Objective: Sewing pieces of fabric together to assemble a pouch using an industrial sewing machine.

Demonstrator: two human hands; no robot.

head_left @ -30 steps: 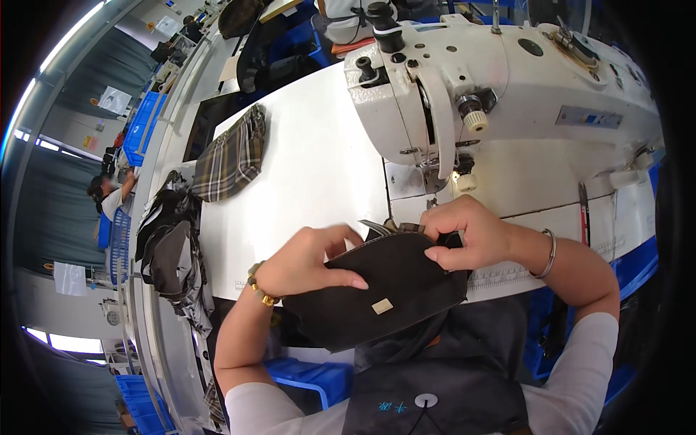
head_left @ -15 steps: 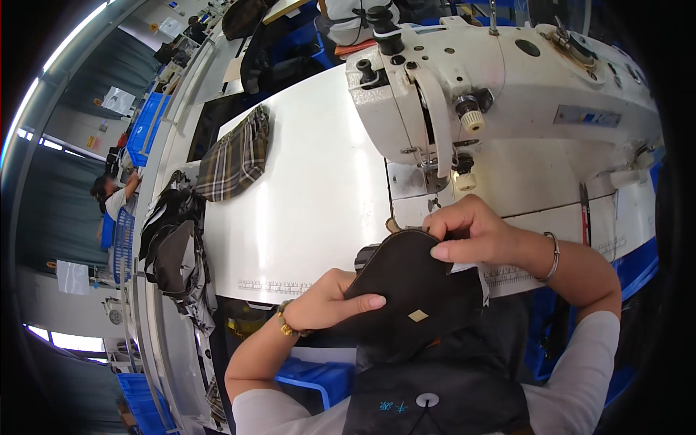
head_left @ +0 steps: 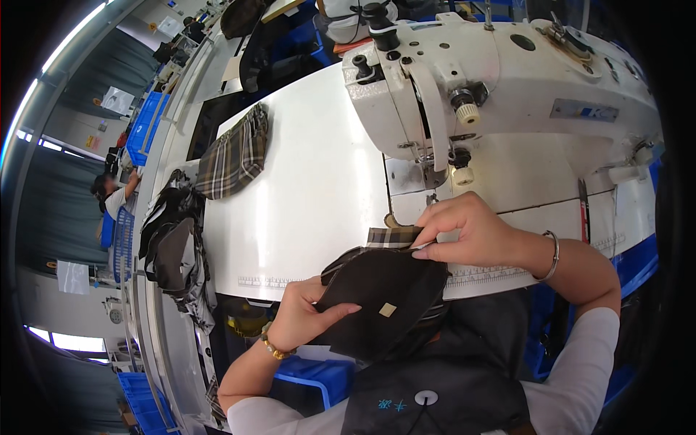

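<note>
Between my hands is a dark brown fabric piece point(head_left: 384, 286) with a rounded edge, a small pale diamond-shaped patch point(head_left: 388, 309) and plaid cloth showing behind its upper edge. My left hand point(head_left: 308, 315) grips its left side, thumb on top and fingers hidden behind. My right hand point(head_left: 460, 228) pinches the upper right edge, where a plaid strip point(head_left: 391, 237) sticks up. The piece is held over the table's front edge, just in front of the needle area of a white sewing machine point(head_left: 529, 94).
On the white table point(head_left: 312, 167) a plaid fabric piece point(head_left: 235, 154) lies at the far left. Beside it hangs a heap of dark fabric pieces point(head_left: 177, 250). Red-handled tweezers or a similar slim tool point(head_left: 583, 210) lie at the right. A blue bin point(head_left: 319, 377) stands below the table.
The fabric piece has shifted left and turned, so its plaid strip now shows at the top. My left hand has moved left and slightly down; my right hand has moved slightly left.
</note>
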